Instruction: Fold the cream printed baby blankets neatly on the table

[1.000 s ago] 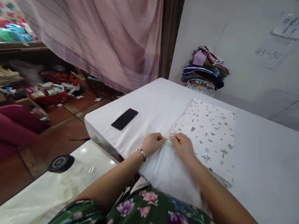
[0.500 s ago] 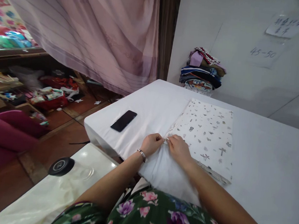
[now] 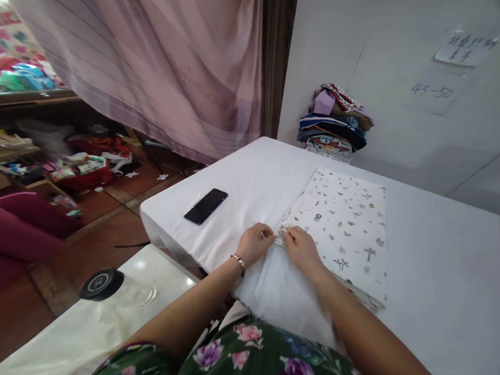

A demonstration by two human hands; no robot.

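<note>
A folded stack of white cloth [image 3: 347,219] with small grey prints lies on the white-covered table [image 3: 434,285]. At its near left corner, my right hand [image 3: 303,250] pinches the edge of the printed cloth between thumb and fingers. My left hand [image 3: 254,243], with a bracelet [image 3: 240,262] on the wrist, meets it from the left, its fingertips closed on the same corner. The exact bit between the fingertips is partly hidden. Below my hands, the white table cover hangs toward my body in loose creases.
A black phone [image 3: 206,206] lies left of my hands. On a lower cream surface [image 3: 146,272] sits a round black object [image 3: 102,284]. Folded clothes [image 3: 337,119] are piled by the wall. A pink curtain [image 3: 200,60] hangs behind; pink rolls [image 3: 14,231] lie at left.
My fingers have shifted slightly at the cloth's corner. The white cover below them looks less bunched than before. The camera view has tilted a little.
</note>
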